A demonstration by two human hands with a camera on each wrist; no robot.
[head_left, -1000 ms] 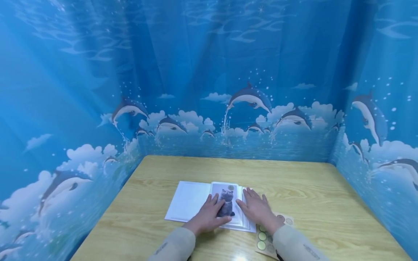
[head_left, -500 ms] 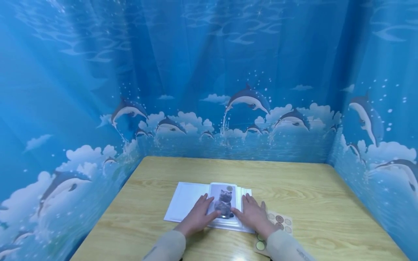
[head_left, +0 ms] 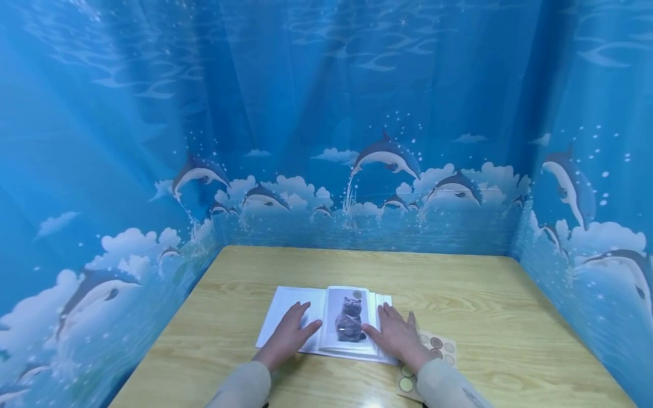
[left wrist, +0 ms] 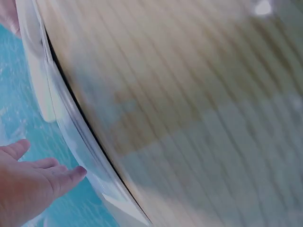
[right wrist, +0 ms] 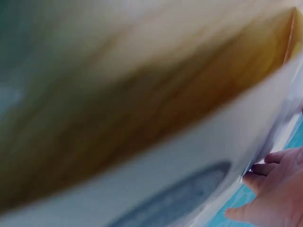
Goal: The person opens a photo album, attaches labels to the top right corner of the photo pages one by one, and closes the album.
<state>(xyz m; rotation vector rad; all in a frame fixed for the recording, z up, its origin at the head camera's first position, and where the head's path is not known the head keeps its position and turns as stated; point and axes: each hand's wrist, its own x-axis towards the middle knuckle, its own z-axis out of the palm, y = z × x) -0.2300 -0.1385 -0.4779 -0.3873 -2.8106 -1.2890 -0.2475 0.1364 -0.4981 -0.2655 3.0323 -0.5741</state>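
Note:
An open white album (head_left: 301, 296) lies on the table, its left side blank white. On its right stack of pages shows a picture of a grey cat (head_left: 349, 326), with a small round sticker (head_left: 357, 294) at the picture's upper right corner. My left hand (head_left: 289, 333) is over the blank left side, fingers extended and thumb apart, holding nothing; whether it touches the page I cannot tell. Flat on the right page edges rests my right hand (head_left: 397, 335), its thumb at the cat picture's lower right. Both hands (left wrist: 35, 184) also show, fingers straight, in the wrist views.
A sheet of round stickers (head_left: 450, 348), brown and green, lies right of the album, partly under my right forearm. The wood-grain table (head_left: 469, 294) extends around them. A blue dolphin-print curtain (head_left: 306, 113) encloses the back and both sides.
My left hand has slid off the cat picture to the left, over the blank side. My right hand has shifted slightly down toward me, still on the page edges.

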